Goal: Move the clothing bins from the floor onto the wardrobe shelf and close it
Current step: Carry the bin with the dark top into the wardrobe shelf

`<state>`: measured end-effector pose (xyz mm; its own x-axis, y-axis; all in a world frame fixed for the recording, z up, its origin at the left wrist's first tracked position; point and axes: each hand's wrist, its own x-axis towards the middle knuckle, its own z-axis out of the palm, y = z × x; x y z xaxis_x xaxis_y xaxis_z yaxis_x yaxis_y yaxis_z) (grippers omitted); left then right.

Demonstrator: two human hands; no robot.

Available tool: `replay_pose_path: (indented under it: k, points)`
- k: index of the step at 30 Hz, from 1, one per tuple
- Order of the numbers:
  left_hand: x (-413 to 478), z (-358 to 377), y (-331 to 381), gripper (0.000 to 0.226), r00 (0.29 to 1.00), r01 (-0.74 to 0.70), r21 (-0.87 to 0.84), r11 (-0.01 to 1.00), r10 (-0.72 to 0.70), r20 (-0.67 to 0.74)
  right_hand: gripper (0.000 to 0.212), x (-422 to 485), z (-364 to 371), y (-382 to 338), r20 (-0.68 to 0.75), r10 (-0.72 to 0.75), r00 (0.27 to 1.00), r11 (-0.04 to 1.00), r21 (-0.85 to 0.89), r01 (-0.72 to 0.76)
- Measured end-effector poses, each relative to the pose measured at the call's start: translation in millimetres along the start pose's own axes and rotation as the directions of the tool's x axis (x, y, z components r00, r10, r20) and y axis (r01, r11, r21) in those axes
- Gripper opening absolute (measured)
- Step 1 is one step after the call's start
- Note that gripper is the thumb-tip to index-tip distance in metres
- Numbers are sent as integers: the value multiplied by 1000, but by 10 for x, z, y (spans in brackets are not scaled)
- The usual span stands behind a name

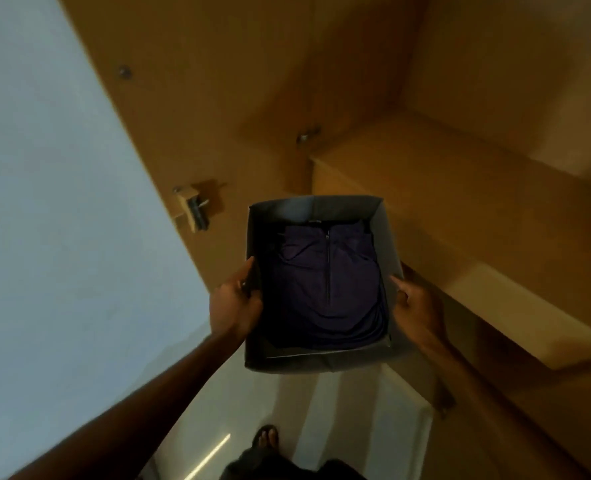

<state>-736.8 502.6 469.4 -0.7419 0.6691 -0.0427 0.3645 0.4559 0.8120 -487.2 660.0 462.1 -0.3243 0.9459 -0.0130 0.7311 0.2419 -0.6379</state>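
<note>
A dark grey fabric bin [316, 206] is held up in the air in front of the open wardrobe. A folded dark purple zip-neck garment [325, 289] lies inside it. My left hand [233, 303] grips the bin's left wall, thumb inside the rim. My right hand [415, 306] holds its right wall from outside. The bin's far end is level with the front edge of a wooden wardrobe shelf [425, 188]. A lower shelf [515, 313] juts out at the right.
The open wardrobe door [183, 98] stands at the left with a metal latch [195, 209] and a hinge fitting [308, 135]. A pale wall [45, 202] fills the left. Below are light floor tiles [339, 410] and my sandalled foot [266, 439].
</note>
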Motion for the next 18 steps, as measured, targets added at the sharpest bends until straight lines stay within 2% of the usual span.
replay_pose_path:
  k: [6,10,14,18]
  points:
    - [925,550,794,64,955,-193,-124,973,216,205,46,475,-557,114,-225,145,963,989,21,-144]
    - [1222,1083,1406,62,911,-278,-160,947,313,270,46,758,-944,358,-338,243,909,969,42,-244]
    - [1460,1724,1911,64,866,-373,-83,924,379,327,43,1048,-1341,800,-403,288,869,953,28,-303]
    - [1571,2317,2353,63,788,-511,11,860,463,405,39,1347,-1693,1247,-427,331,841,926,-22,-376]
